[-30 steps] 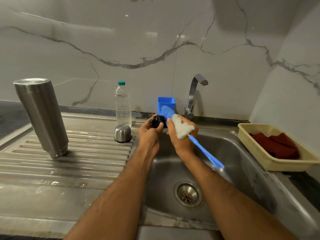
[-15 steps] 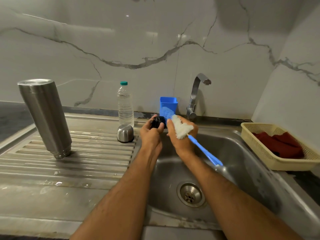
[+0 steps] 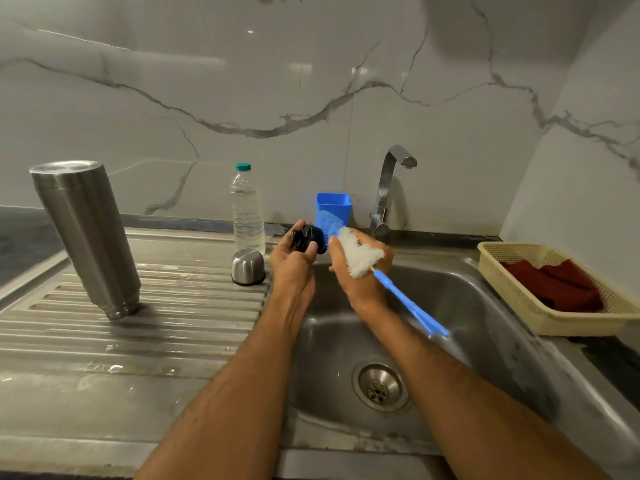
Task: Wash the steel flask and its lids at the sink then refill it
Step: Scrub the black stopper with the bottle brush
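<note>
Over the back edge of the sink point(image 3: 485, 306), the left hand point(image 3: 294, 268) curls its fingers and thumb around a black lid point(image 3: 308, 239), held just left of the right hand point(image 3: 360, 271). The right hand grips a bottle brush point(image 3: 360, 256) by its bristled part, white bristles spreading over the fingers, blue-tinted bristles touching the lid, the blue handle slanting down to the right over the basin. Left of the held lid, a steel cap point(image 3: 247, 266) sits dome-up on the ribbed drainboard point(image 3: 173, 327), a water bottle point(image 3: 246, 209) just behind it. Farther left, the steel flask point(image 3: 86, 233) stands mouth-down. Behind the grip stand a blue cup point(image 3: 334, 204) and the tap point(image 3: 389, 188); well to the right, a basket point(image 3: 554, 320) holds red cloth point(image 3: 554, 285).
</note>
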